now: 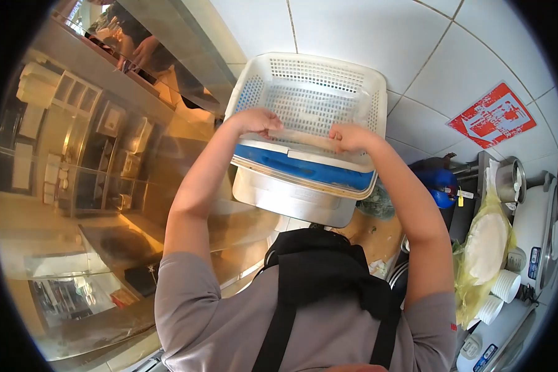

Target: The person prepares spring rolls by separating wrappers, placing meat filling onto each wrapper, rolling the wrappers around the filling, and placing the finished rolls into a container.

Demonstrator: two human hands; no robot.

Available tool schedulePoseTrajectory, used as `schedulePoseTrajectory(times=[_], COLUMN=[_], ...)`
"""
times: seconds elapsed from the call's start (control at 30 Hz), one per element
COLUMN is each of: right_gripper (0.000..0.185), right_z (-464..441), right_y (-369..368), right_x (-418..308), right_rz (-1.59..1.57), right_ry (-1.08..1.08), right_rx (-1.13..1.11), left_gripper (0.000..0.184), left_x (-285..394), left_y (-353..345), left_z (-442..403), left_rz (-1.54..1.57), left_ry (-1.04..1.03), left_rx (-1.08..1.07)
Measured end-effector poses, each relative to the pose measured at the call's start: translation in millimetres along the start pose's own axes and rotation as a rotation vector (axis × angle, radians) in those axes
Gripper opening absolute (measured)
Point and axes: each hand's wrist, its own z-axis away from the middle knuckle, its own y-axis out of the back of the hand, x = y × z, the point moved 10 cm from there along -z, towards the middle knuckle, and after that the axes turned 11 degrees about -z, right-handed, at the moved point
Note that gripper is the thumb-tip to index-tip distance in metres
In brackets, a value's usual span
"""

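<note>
A white perforated plastic basket (322, 64) stands against the tiled wall in front of me. My left hand (258, 121) is closed over its near left part, and my right hand (349, 137) is closed near its front right. Between the two hands stretches a strip of clear plastic (307, 137), pinched at both ends. Whether it is a bag, a sheet or a container rim I cannot tell. Under the basket lies a blue piece (310, 168) with a pale rim, stacked on a whitish tub (291, 197).
On the right are a steel pot (508, 177), a yellow plastic bag with a white round item (485, 248), stacked white cups (505, 285) and a blue object (439, 186). A red sign (493, 116) is on the wall. Behind the glass at left, another person's hand (146, 51) shows.
</note>
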Motion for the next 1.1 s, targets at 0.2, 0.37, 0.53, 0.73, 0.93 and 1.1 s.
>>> schedulePoseTrajectory(times=[0.2, 0.37, 0.53, 0.73, 0.93, 1.1], right_gripper=[0.022, 0.022, 0.031, 0.025, 0.017, 0.018], right_z=[-3, 30, 187, 423, 636, 653], right_y=[-8, 5, 40, 10, -89, -153], right_x=[-10, -27, -50, 62, 242, 322], right_rz=[0.224, 0.216, 0.038, -0.275, -0.521, -0.500], right_ry=[0.040, 0.189, 0.474, 0.256, -0.058, -0.410], right_rx=[0.095, 0.327, 0.666, 1.081, 1.930, 1.797], left_gripper=[0.023, 0.034, 0.030, 0.016, 0.012, 0.013], left_x=[10, 25, 176, 328, 422, 483], left_y=[-2, 9, -45, -286, -533, -662], left_z=[0, -6, 50, 67, 40, 21], left_rz=[-0.509, -0.745, -0.531, -0.197, -0.207, -0.474], left_ry=[-0.111, -0.120, -0.428, -0.972, -1.279, -1.453], left_rx=[0.097, 0.161, 0.490, 0.028, -0.172, 0.081])
